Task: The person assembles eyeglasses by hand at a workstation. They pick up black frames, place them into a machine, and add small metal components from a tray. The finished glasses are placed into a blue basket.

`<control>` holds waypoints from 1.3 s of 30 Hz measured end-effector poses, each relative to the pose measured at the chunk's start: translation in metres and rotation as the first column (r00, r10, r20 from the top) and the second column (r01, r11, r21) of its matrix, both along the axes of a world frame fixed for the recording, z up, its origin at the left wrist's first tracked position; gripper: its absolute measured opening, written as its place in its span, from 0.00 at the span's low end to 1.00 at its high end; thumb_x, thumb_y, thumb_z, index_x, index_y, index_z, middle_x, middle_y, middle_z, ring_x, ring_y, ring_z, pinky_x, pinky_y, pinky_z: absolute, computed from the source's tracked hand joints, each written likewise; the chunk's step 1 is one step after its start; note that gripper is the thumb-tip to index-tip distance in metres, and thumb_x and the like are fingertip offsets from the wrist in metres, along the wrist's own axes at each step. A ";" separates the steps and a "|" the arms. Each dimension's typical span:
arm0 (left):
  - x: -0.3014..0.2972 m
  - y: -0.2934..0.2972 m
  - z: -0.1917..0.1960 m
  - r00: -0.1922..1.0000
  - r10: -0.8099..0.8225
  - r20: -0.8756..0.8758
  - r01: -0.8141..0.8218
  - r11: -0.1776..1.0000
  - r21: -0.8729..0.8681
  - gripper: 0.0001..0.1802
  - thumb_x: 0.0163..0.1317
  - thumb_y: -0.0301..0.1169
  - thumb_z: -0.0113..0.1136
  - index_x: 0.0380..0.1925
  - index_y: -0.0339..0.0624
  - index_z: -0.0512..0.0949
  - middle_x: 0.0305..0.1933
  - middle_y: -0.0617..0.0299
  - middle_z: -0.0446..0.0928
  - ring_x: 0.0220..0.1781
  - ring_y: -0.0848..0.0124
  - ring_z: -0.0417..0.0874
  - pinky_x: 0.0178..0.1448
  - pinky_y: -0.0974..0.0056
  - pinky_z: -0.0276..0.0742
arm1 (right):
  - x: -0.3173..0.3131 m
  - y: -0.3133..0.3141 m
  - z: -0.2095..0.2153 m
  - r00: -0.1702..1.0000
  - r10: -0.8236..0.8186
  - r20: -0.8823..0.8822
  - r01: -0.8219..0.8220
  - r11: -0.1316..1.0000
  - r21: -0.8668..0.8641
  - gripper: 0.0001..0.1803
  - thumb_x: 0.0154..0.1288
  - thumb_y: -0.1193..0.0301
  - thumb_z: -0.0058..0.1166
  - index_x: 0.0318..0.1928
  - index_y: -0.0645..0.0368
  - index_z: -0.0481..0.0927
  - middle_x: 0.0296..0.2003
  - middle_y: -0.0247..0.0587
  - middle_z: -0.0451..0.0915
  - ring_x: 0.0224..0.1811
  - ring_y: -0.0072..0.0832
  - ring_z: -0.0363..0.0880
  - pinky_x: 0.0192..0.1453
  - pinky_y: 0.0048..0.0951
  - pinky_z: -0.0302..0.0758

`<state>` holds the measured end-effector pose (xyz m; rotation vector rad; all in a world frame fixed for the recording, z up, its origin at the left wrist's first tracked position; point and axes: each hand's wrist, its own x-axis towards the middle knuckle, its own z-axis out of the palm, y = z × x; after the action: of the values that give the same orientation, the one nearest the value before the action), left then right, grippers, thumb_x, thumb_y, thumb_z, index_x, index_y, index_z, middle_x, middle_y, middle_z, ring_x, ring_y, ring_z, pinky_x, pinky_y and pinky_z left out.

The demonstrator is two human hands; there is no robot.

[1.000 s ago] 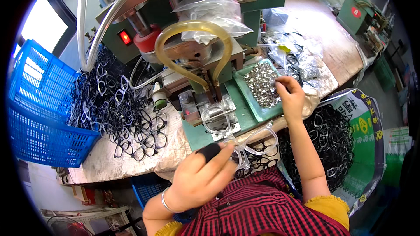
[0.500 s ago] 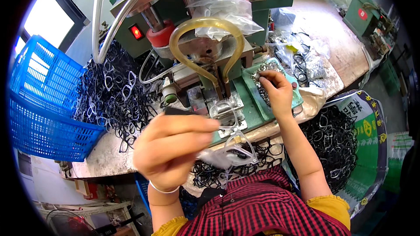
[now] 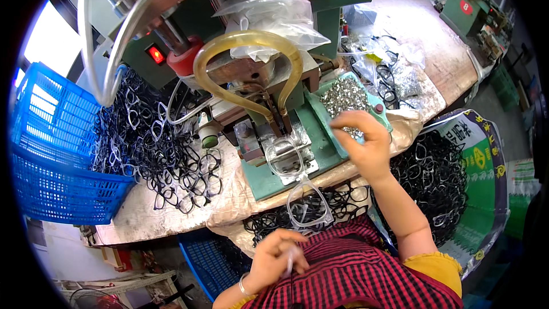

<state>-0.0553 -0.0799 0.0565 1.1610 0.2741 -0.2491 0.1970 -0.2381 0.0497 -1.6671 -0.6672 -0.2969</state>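
A clear eyeglass frame lies with one rim on the metal fixture of a green press; its other rim sticks out toward me over the bench edge. My right hand, fingers curled to a pinch, is over the near edge of a turquoise tray of small shiny metal parts. Anything in that pinch is too small to see. Down by my checked apron, my left hand is closed with a pale, blurred bit at its fingertips. What that is I cannot make out.
Dark frames heap up at left beside blue baskets. More dark frames fill a sack at right. A yellowish hose loops above the fixture. Plastic bags hang on the press. Several frames lie along the front edge.
My left hand has dropped from in front of the fixture to my apron. My right hand has drawn back from the parts toward the tray's near edge. The view has shifted slightly.
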 end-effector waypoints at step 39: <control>0.130 -0.002 0.029 0.999 -0.007 -0.047 -0.021 0.822 -0.569 0.18 0.79 0.43 0.38 0.39 0.42 0.70 0.27 0.42 0.82 0.14 0.62 0.78 0.14 0.69 0.74 | 0.060 -0.010 -0.066 0.930 -0.228 0.289 0.346 0.809 -0.475 0.08 0.52 0.70 0.68 0.33 0.56 0.85 0.52 0.52 0.81 0.65 0.50 0.73 0.66 0.46 0.71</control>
<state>0.0748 -0.0815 0.0852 0.5555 0.2230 -0.3265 0.2573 -0.2476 -0.0166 -2.2924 -0.6935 -0.5654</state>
